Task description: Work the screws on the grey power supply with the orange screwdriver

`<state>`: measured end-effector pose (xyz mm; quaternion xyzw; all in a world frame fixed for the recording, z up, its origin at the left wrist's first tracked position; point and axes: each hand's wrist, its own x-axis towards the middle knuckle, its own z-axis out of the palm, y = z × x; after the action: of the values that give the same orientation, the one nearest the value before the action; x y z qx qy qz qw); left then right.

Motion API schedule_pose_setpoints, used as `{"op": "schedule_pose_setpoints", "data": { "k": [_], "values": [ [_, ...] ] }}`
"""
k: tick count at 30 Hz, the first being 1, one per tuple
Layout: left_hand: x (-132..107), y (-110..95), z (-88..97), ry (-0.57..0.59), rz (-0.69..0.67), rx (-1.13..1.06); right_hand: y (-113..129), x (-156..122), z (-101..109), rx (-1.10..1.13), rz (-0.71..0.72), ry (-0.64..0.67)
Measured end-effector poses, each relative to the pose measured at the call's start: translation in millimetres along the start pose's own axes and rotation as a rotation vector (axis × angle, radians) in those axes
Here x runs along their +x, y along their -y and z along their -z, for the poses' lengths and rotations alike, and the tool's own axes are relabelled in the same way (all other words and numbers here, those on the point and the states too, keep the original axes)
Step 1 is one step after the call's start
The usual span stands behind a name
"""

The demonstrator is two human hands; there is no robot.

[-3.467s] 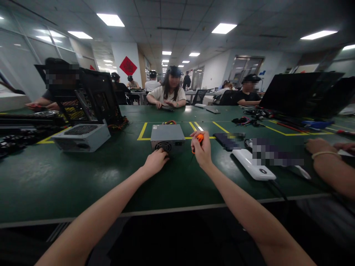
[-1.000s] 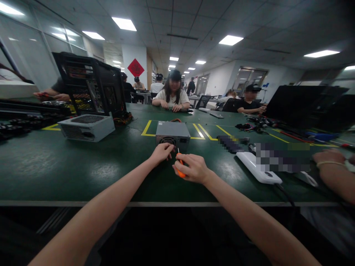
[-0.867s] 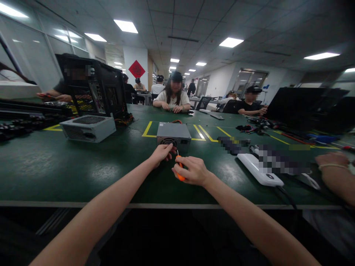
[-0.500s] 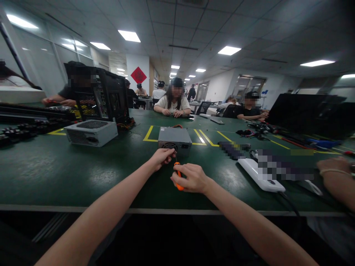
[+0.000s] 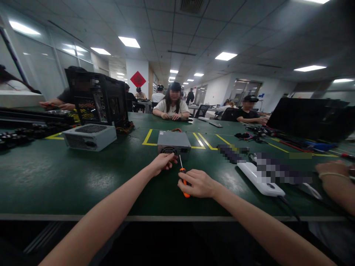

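Observation:
A grey power supply unit [image 5: 173, 142] lies on the green table [image 5: 55, 177] in front of me, its fan grille facing me. My left hand [image 5: 163, 163] rests at its near face, fingers curled and pinched together; what they hold is hidden. My right hand [image 5: 198, 183] is closed round an orange-handled screwdriver [image 5: 183, 178], whose thin shaft points up towards the unit.
A second power supply [image 5: 89, 137] and an open black computer case [image 5: 100, 99] stand at the left. A white device [image 5: 260, 178] and cables lie at the right, near another person's forearm [image 5: 337, 184]. Several people sit across the table.
My right hand has drawn the screwdriver back from the unit's right side to just in front of it, shaft now pointing up. My left hand stays at the near face.

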<state>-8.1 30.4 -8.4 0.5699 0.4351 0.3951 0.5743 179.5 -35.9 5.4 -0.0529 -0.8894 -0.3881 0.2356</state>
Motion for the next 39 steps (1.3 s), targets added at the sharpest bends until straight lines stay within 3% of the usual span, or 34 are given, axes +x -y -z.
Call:
{"op": "schedule_pose_setpoints", "data": {
  "k": [11, 39],
  "values": [
    [-4, 2, -1.5, 0.001, -0.024, 0.055, -2, -4, -6, -0.045, -0.149, -0.046],
    [-3, 5, -2.3, 0.023, -0.04, 0.079, -2, -5, -15, -0.017, -0.177, -0.003]
  ]
}}
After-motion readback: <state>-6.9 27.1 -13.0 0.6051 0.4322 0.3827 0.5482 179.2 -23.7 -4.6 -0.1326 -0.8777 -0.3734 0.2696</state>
